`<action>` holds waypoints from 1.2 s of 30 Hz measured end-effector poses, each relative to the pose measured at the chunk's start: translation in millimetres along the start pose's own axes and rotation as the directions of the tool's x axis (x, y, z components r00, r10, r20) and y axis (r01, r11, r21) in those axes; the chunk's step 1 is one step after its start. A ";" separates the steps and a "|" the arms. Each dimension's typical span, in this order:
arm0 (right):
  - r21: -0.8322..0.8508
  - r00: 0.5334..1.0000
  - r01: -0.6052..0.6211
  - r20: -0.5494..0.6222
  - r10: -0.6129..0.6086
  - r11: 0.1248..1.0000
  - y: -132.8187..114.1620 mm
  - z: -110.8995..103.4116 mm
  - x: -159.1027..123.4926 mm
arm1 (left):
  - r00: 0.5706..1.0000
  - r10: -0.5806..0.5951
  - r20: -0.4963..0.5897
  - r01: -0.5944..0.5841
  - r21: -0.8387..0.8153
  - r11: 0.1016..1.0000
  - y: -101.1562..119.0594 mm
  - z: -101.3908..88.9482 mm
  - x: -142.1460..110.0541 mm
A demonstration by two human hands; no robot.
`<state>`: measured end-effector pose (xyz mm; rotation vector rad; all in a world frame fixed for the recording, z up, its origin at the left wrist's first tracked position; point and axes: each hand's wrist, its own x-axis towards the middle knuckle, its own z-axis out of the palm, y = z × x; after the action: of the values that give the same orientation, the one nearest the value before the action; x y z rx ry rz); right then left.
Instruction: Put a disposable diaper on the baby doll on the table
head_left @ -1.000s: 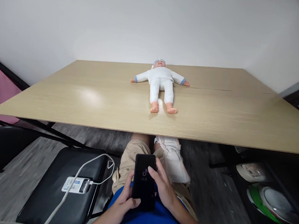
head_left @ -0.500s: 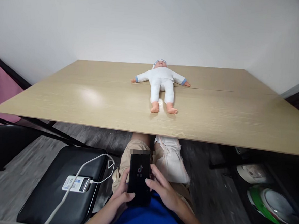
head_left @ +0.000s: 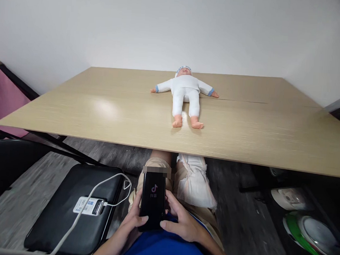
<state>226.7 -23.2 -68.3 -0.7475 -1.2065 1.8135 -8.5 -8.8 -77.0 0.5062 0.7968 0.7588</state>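
A black smartphone [head_left: 152,208] is held upright over my lap, its dark screen showing a small music-note logo. My left hand [head_left: 134,214] grips its left edge, with the thumb on the lower front corner. On the other side, my right hand [head_left: 181,219] closes on the right edge, thumb at the lower right. The fingers behind the phone are hidden. A white folded diaper [head_left: 195,183] rests over my right leg. On the table [head_left: 245,129] lies a baby doll [head_left: 186,90] on its back, in white clothes and a cap, arms spread.
To the left stands a black padded stool [head_left: 65,213] carrying a white power bank [head_left: 88,206] with a white cable [head_left: 78,218]. Pink cloth [head_left: 3,96] hangs at the far left. At lower right, a green-rimmed round container [head_left: 296,233] sits on a dark shelf.
The phone has shifted slightly left and its logo has brightened. My right hand has moved lower, its thumb now at the phone's lower right edge. The view has moved a little.
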 end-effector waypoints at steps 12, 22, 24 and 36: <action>-0.037 0.999 0.034 -0.013 -0.035 0.999 -4.3 3.7 -0.3 | 0.999 0.028 0.038 -0.030 0.054 0.998 1.6 -3.3 -3.6; -0.058 0.999 0.007 -0.030 -0.009 0.998 -5.3 5.2 -1.2 | 0.997 0.041 0.069 -0.048 0.102 0.994 5.0 5.0 -6.9; -0.052 1.000 0.017 -0.023 -0.019 0.999 -5.6 4.8 -1.1 | 0.997 0.038 0.070 -0.046 0.105 0.993 5.7 7.2 -5.3; -0.112 0.998 0.036 -0.050 -0.042 0.993 0.8 3.4 -2.3 | 0.998 0.028 0.053 -0.035 0.145 0.989 7.5 11.1 1.4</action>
<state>224.7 -26.8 -67.7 -0.8230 -1.2875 1.6957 -2.2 -4.3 -65.9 0.6686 0.8017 0.7172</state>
